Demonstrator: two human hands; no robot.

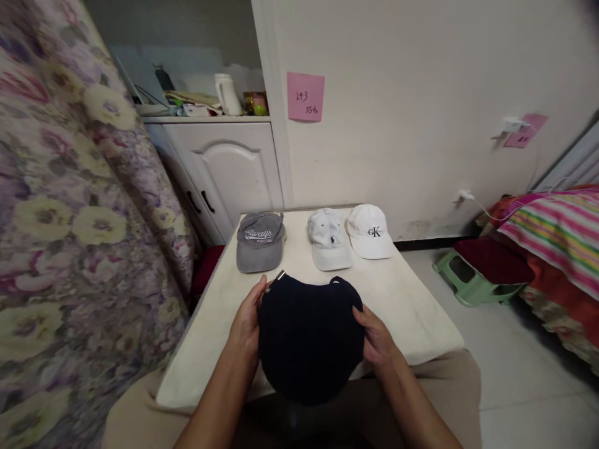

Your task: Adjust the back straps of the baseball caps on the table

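A dark navy or black baseball cap [311, 340] is held up over the near edge of the table, between both hands. Its strap with a metal buckle shows at the top left, and a small loop at the top right. My left hand [247, 318] is closed on the cap's left side; my right hand [375, 337] grips its right side, thumb on top. Beyond it on the table lie a grey cap [260, 243] with white lettering, a pale washed cap [329, 240] with a small dark emblem, and a white cap [370, 232] with dark letters.
The cream-covered table [407, 312] stands against the wall. A floral curtain [93, 249] hangs at the left beside a white cabinet [229, 165] with a jug [228, 95] on its shelf. A green stool [472, 284] and a striped bed cover [556, 231] are at the right.
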